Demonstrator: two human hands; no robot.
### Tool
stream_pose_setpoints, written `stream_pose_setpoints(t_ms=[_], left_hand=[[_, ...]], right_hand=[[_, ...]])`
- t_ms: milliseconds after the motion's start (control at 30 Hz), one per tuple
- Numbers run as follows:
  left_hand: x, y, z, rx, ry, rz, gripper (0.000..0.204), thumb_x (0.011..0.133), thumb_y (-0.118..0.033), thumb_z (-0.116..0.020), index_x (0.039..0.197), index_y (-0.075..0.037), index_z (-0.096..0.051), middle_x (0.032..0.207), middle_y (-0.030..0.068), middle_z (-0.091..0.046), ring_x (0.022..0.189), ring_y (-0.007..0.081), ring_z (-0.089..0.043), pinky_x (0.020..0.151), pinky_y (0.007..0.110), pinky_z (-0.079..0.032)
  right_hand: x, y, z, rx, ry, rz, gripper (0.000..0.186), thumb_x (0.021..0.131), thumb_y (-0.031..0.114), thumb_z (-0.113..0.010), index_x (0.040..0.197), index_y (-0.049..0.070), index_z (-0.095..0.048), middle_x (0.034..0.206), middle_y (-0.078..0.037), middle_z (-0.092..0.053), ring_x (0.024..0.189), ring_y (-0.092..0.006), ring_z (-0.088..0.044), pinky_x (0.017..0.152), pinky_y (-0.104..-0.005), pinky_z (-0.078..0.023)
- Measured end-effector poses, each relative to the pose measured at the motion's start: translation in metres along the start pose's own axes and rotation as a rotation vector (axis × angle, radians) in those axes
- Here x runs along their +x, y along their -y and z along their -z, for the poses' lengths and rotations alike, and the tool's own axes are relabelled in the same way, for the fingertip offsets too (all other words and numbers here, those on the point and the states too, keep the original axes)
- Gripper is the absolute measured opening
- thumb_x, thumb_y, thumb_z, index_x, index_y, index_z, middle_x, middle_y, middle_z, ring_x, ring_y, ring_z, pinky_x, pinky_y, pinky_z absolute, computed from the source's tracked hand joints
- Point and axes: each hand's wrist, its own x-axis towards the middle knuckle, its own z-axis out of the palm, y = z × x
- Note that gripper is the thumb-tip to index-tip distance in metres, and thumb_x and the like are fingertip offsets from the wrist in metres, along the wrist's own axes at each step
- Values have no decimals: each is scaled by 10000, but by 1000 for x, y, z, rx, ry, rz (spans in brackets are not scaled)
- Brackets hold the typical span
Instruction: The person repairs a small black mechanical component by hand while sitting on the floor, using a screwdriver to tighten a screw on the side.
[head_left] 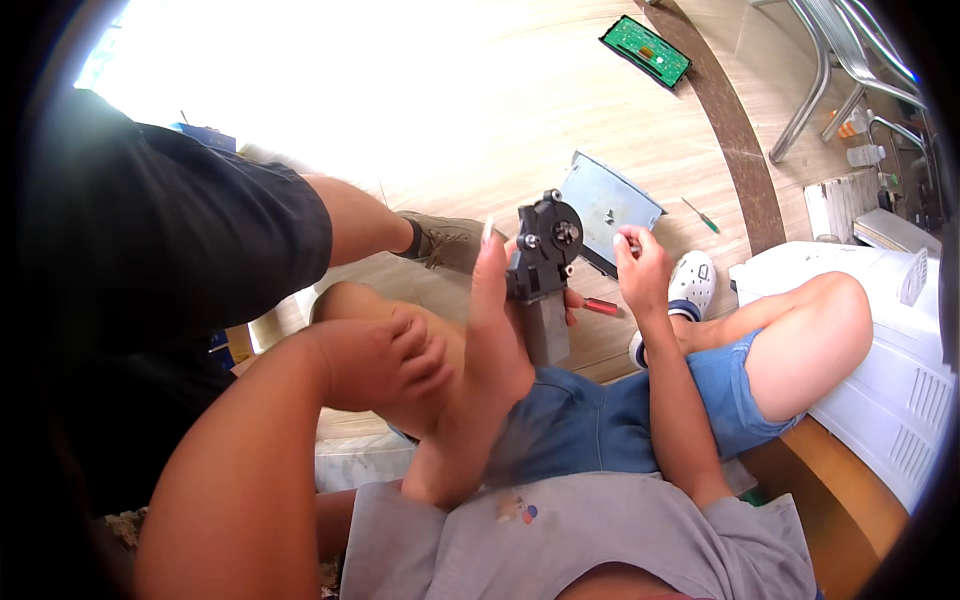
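Note:
My left hand [492,335] is closed round a gear motor [545,245] with a black housing and a silver metal can, held up over my lap. Its thumb points up along the housing, and fingertips show at the far side. A red handle [601,306], apparently a screwdriver's, is just past those fingertips; whether they touch it I cannot tell. My right hand [646,268] is to the right of the motor, apart from it, with thumb and fingers pinched together. What they hold, if anything, is too small to make out. Beyond lies a grey metal panel [590,190] with small metal pieces on it.
Another person's hand [395,360] is beside my left forearm, with their dark shorts [210,230] at left. On the floor lie a green-handled screwdriver [709,222] and a green circuit board [650,48]. A white plastic housing [900,400] and metal chair [820,75] stand at right.

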Motion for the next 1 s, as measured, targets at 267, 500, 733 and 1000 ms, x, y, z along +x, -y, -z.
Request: stream_pose_setpoints(t_ms=[267, 500, 733, 1000], left_hand=[[-5, -14, -7, -39, 63, -10, 671, 982, -661, -388, 1218, -52, -539, 965, 96, -645, 735, 202, -656, 643, 337, -535], [1, -5, -18, -17, 77, 99, 655, 992, -658, -358, 1173, -62, -559, 889, 73, -626, 718, 182, -644, 631, 324, -530], [4, -3, -16, 14, 79, 38, 648, 988, -662, -362, 1144, -69, -571, 896, 68, -627, 723, 179, -635, 623, 329, -526], [13, 2, -13, 75, 24, 34, 657, 974, -680, -376, 1114, -72, -585, 872, 58, -623, 698, 186, -635, 602, 336, -523]], right_hand=[[23, -22, -32, -191, -30, 25, 279, 889, 191, -701, 1121, 41, -661, 1052, -178, -666, 995, -330, -656, 858, -416, -519], [32, -37, -38, -223, -14, -52, 227, 880, 194, -702, 1046, 45, -664, 1026, -171, -660, 967, -343, -652, 853, -437, -516], [30, -33, -40, -255, -33, -15, 262, 871, 237, -713, 1063, 66, -665, 1019, -140, -659, 963, -337, -650, 843, -438, -522], [30, -30, -44, -258, -92, 4, 215, 878, 238, -700, 989, 59, -655, 994, -150, -654, 931, -338, -648, 811, -448, -525]])
